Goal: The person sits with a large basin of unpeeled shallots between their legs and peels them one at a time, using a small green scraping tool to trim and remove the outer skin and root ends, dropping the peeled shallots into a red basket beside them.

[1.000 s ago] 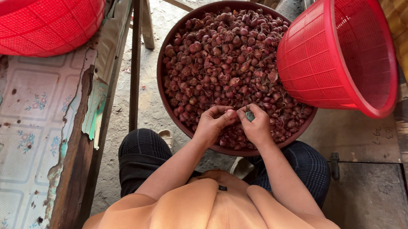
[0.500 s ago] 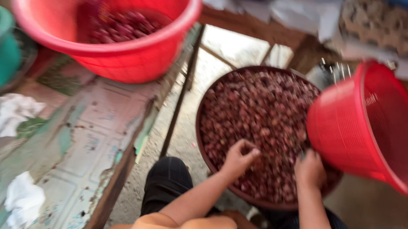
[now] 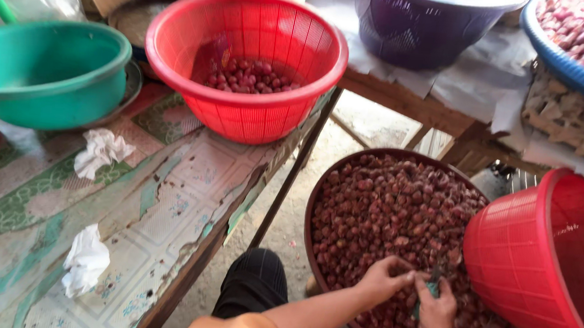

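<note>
A wide brown basin (image 3: pixel 316 207) on the ground is heaped with small red shallots (image 3: pixel 386 206). Both my hands meet over its near side. My left hand (image 3: pixel 381 279) pinches a shallot at its fingertips. My right hand (image 3: pixel 437 313) is closed around a small teal-handled tool (image 3: pixel 429 291), most of it hidden by the fingers. The two hands touch at the fingertips. My knees, in dark trousers, show below the basin.
A tilted red mesh basket (image 3: pixel 527 259) leans against the basin's right side. On the worn patterned table (image 3: pixel 187 176) at left stand a red basket (image 3: pixel 240 118) holding some shallots, a green basin (image 3: pixel 42 75) and crumpled tissues (image 3: pixel 86 260). At the back are a purple tub (image 3: pixel 428 25) and a blue basket (image 3: pixel 570 68).
The view has swung up and left, bringing the table and its bowls into sight. My hands, apart half a second ago, have come together again over the basin.
</note>
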Motion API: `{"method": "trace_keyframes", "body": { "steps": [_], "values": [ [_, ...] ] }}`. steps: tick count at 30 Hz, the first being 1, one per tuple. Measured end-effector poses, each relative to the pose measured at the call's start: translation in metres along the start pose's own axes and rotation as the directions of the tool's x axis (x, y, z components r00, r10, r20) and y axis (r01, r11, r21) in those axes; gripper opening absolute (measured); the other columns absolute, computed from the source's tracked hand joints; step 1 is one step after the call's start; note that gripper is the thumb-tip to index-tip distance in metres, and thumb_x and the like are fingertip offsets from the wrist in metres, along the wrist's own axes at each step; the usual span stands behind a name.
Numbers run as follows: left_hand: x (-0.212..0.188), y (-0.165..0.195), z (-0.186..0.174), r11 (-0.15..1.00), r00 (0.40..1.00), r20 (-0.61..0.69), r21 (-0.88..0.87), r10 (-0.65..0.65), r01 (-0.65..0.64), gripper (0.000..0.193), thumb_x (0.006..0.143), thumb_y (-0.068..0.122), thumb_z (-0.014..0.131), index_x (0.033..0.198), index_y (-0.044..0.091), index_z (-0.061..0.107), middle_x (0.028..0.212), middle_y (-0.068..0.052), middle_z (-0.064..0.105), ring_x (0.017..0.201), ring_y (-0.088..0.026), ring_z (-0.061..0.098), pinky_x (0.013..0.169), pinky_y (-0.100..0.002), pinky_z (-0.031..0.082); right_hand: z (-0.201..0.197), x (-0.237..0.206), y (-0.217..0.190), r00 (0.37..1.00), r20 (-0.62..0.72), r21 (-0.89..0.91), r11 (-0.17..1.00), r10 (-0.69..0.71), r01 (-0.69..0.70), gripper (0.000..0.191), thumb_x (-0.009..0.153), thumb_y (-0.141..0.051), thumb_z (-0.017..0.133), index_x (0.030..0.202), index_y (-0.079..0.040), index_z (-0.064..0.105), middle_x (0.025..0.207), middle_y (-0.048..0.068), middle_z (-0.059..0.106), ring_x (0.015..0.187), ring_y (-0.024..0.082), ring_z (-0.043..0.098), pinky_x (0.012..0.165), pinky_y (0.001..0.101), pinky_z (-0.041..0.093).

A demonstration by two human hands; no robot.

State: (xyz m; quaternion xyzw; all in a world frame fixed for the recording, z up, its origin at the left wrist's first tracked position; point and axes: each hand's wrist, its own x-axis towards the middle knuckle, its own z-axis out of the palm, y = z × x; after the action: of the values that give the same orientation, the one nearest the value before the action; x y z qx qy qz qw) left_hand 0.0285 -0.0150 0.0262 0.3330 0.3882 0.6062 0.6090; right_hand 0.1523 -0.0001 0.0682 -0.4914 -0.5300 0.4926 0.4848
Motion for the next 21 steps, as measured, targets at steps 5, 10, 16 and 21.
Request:
{"method": "trace_keyframes", "body": {
  "steps": [5,10,16,21],
  "values": [
    [-0.001,0.005,-0.016,0.987,0.987,0.008,-0.005,-0.159,0.159,0.027,0.096,0.02,0.08,0.112,0.004,0.066,0.093,-0.001,0.071,0.078,-0.008,0.065,0.068,-0.025,0.057,0.004,0.006,0.008,0.999,-0.024,-0.084,0.996,-0.043,0.041,0.019,0.098,-0.02,0.075,0.102,-0.002,0.071,0.081,-0.001,0.062,0.07,0.009,0.053,0.063,0.0267,0.042],
    [0.005,0.006,-0.022,0.981,0.982,-0.092,0.124,0.162,-0.15,0.027,0.093,0.026,0.08,0.103,0.003,0.072,0.087,-0.002,0.071,0.075,-0.009,0.063,0.067,-0.027,0.054,-0.002,0.018,0.013,0.956,0.212,-0.178,0.954,-0.2,0.24,0.046,0.105,-0.027,0.056,0.142,0.0,0.054,0.136,0.01,0.061,0.127,0.021,0.055,0.108,0.0331,0.04],
    [-0.005,0.017,-0.031,0.989,0.988,-0.129,0.112,-0.084,0.099,0.025,0.091,0.025,0.077,0.106,0.006,0.07,0.084,0.0,0.07,0.068,-0.008,0.059,0.057,-0.027,0.049,-0.011,0.0,0.002,0.93,0.328,-0.282,0.922,-0.166,0.264,0.038,0.103,-0.024,0.055,0.137,-0.007,0.058,0.121,0.008,0.071,0.115,0.02,0.067,0.098,0.0348,0.051],
    [-0.008,0.022,-0.027,0.99,0.996,-0.093,0.138,-0.006,0.018,0.019,0.094,0.014,0.078,0.107,0.001,0.07,0.087,0.001,0.069,0.071,-0.005,0.054,0.06,-0.025,0.045,-0.011,-0.007,-0.01,0.935,0.308,-0.381,0.878,-0.176,0.291,0.031,0.103,-0.026,0.058,0.129,-0.01,0.062,0.113,0.007,0.073,0.105,0.017,0.07,0.088,0.0337,0.053]
  ]
}}
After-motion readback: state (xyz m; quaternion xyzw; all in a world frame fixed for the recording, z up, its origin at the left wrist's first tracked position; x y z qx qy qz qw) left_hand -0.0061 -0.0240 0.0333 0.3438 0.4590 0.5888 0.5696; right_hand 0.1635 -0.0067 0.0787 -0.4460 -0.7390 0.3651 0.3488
